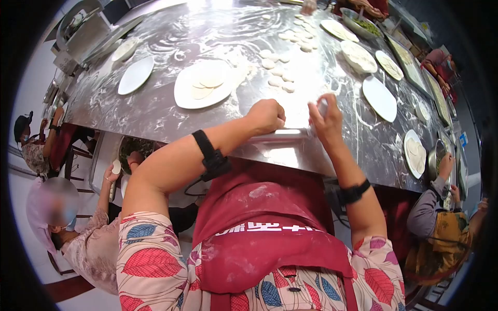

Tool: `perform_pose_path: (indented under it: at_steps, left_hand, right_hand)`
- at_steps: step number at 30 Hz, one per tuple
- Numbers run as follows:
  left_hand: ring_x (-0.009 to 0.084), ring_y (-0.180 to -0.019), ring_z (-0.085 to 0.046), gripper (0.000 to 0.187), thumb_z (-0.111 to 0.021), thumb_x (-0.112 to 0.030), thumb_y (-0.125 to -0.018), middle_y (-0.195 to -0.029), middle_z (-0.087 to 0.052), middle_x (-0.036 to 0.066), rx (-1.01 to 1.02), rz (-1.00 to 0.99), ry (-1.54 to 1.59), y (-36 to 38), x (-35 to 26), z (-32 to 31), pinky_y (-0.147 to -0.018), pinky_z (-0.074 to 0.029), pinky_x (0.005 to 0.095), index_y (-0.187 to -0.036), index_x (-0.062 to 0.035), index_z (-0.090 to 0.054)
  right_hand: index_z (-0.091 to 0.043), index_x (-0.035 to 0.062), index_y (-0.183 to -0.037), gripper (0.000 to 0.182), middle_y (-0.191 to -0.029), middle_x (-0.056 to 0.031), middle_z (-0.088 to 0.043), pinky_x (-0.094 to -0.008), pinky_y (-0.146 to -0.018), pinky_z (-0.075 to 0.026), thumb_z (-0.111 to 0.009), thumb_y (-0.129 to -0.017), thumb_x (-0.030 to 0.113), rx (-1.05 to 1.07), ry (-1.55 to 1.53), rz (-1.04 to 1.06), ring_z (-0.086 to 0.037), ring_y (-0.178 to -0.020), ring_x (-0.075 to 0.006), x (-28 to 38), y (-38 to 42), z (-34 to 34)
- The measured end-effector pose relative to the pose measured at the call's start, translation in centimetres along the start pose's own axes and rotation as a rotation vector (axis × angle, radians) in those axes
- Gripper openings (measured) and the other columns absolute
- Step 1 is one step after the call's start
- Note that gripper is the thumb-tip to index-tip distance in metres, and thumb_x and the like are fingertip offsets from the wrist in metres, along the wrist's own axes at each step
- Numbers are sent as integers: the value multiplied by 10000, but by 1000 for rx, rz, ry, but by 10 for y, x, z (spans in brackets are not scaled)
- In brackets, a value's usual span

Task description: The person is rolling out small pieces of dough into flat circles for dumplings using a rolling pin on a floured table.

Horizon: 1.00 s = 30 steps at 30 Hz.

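My left hand (266,114) is closed in a loose fist, knuckles up, just over the near edge of the floured metal table (171,122). What it holds, if anything, is hidden in the fingers. Right below it, a shiny rod-like bar (284,134) runs along the table's edge. My right hand (328,118) is raised to the right of the bar, its fingers curved and apart. Small round dough pieces (276,72) lie in groups beyond both hands. Left of them, a white plate (184,83) carries thin dough rounds (211,76).
An oval white plate (136,76) lies at left, another white plate (379,98) at right. Bowls, including one with green filling (367,27), and plates of wrappers (415,154) stand along the right side. Co-workers sit close on my left (85,236) and right (441,228).
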State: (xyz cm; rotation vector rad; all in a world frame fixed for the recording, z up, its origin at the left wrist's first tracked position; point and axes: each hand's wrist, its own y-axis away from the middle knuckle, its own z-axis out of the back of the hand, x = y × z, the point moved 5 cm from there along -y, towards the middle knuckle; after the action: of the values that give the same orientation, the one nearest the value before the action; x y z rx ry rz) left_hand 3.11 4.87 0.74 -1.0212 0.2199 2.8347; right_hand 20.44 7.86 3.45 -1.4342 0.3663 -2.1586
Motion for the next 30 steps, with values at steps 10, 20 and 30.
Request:
perform_pose_path:
  at_steps: [10,20,30]
  left_hand:
    - [213,-689,-638,148,-631,-103,-715,-754,-678,114,-10,144,167,15,22,1,-666,-504,321,-826,-27,-692]
    - [265,-696,-654,167,-627,-50,-711,-825,-673,166,107,-134,-98,-2,3,2,-668,-509,344,-864,3,-668]
    - [264,-771,-632,156,-600,-102,-770,-816,-662,156,140,-89,-12,-10,-1,1,-707,-486,351,-879,0,-645]
  right_hand:
    - [-428,36,-921,203,-595,-79,-547,-289,-439,-436,-612,-841,68,-18,-66,-13,-576,-489,-152,14,53,14]
    - [-433,40,-919,208,-579,-97,-558,-310,-451,-444,-625,-842,65,11,-32,-6,-579,-481,-184,15,42,15]
    - [-428,25,-919,207,-569,-100,-548,-297,-461,-437,-614,-837,62,30,35,-47,-576,-478,-192,1,-12,-6]
